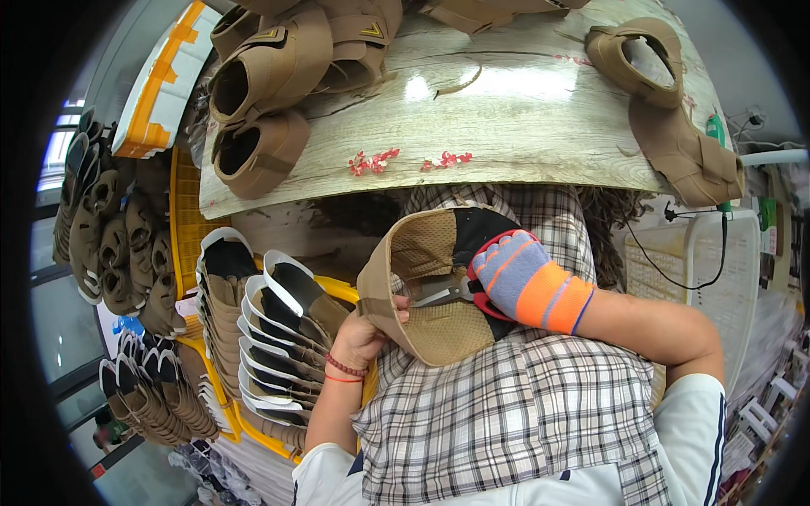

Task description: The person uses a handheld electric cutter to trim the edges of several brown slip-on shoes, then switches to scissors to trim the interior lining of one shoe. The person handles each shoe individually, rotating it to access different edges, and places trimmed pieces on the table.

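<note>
Over my lap I hold a brown shoe upper [451, 337], bent round into a loop with tan mesh lining inside and a black panel on its right side. My left hand [365, 334], bare with a beaded bracelet at the wrist, pinches its lower left edge. On my right hand [527, 282] is a grey and orange striped glove, its fingers wrapped round the red handles of a pair of scissors [460, 290]. The scissors' metal blades lie inside the loop and point left toward my left fingertips. Whether they touch the material I cannot tell.
Ahead is a wood-patterned table [506, 118] with red and white scraps [371, 162]. Brown shoe uppers [261, 152] are piled at its left, others [683, 143] at its right. Stacked uppers [283, 337] with white edges fill a yellow basket [337, 288] beside my left arm. A black cord [721, 253] hangs at right.
</note>
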Motion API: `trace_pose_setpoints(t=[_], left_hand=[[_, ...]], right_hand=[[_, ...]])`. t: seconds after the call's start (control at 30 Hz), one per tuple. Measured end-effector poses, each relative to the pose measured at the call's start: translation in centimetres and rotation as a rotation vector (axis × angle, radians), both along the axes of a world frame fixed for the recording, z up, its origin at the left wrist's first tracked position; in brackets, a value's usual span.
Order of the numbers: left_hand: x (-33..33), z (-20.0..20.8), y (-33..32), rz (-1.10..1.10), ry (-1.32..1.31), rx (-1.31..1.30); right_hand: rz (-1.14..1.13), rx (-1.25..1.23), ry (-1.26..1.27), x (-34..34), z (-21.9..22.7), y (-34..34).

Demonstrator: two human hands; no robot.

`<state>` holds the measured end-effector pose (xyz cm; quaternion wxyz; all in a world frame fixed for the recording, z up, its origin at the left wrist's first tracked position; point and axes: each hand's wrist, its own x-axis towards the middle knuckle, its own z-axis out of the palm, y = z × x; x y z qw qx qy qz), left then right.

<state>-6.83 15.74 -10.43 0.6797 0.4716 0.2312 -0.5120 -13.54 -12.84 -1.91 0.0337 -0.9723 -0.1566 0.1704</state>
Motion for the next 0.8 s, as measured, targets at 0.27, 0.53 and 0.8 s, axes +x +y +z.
trace_pose_setpoints(t=[0.27, 0.53, 0.8], left_hand=[[-0.5, -0.3, 0.0, 0.009, 0.061, -0.025], [-0.7, -0.1, -0.3, 0.046, 0.076, -0.060], [-0.9, 0.5, -0.5, 0.080, 0.063, -0.032]], right_hand=[[-0.192, 0.254, 0.117, -0.3, 1.5, -3.8], [-0.112, 0.221, 0.300, 0.1, 0.9, -2.1], [-0.134, 0.203, 0.401, 0.7, 1.2, -1.0]])
